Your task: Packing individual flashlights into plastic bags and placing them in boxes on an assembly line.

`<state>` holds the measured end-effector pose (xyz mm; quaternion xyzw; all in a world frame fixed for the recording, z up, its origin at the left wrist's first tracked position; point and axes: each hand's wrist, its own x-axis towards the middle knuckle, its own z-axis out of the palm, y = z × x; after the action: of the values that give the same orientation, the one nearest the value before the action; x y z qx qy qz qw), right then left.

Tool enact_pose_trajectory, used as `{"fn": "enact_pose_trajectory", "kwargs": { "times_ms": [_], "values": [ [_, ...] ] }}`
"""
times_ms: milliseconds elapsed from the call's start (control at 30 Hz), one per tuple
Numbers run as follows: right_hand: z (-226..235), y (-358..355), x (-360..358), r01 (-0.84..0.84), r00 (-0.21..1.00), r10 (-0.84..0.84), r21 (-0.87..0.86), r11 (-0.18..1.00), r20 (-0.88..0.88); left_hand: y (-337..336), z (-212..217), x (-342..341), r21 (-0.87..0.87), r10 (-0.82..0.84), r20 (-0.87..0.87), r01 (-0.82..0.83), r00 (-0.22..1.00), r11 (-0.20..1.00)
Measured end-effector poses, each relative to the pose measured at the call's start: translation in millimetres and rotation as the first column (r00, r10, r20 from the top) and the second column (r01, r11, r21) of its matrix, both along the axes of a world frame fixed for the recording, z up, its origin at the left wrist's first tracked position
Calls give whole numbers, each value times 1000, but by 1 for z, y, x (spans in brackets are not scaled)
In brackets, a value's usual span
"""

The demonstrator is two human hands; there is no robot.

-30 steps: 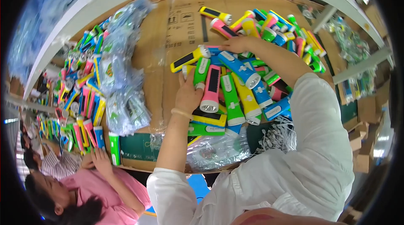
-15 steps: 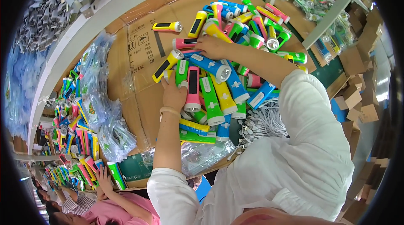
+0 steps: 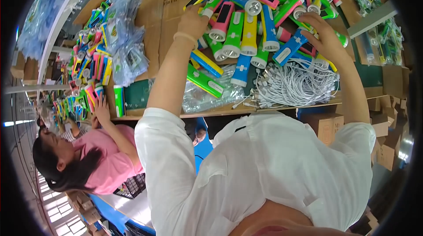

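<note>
Colourful plastic flashlights lie heaped on the cardboard-covered table. My left hand [image 3: 192, 23] is at the heap's left side, its fingers closed round the white head end of a green and pink flashlight [image 3: 214, 4]. Right beside it lies a pink flashlight [image 3: 221, 22] with a dark panel. At the heap's right side my right hand [image 3: 324, 35] is open, fingers spread and bent over the flashlights. Nearest to its thumb is a blue flashlight [image 3: 291, 47] with a white switch plate. A green flashlight [image 3: 232, 35] and a yellow one [image 3: 249, 34] lie between my hands.
White cables [image 3: 295, 86] lie bundled at the near edge, beside clear plastic bags [image 3: 207, 88]. More plastic packaging [image 3: 128, 37] is stacked on the left. A co-worker in a pink shirt [image 3: 116, 161] handles flashlights at far left. Metal shelf posts [image 3: 372, 20] and cardboard boxes [image 3: 383, 121] stand right.
The view has tilted down toward my body. My right hand has moved from the heap's far middle to its right side. A green and pink flashlight has turned at my left hand.
</note>
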<state>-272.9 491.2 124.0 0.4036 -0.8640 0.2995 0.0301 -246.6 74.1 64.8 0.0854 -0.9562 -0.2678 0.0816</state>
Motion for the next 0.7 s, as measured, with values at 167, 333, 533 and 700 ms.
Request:
{"fn": "enact_pose_trajectory", "kwargs": {
  "times_ms": [167, 333, 533, 700],
  "values": [
    [-12, 10, 51, -7, 994, 20, -117, 993, 106, -8, 3, 119, 105, 158, -496, -122, 854, 987],
    [-38, -61, 99, -213, 944, 272, -279, 936, 189, -16, -85, 234, 71, 436, -429, -452, 791, 889],
    [-101, -180, 129, -379, 868, 434, -244, 893, 239, 13, -104, 254, 154, 444, -343, -417, 828, 896],
    [-117, -224, 140, -300, 935, 239, 225, 927, 261, 37, -100, 253, 469, 533, -161, -411, 831, 782]
  ]
}}
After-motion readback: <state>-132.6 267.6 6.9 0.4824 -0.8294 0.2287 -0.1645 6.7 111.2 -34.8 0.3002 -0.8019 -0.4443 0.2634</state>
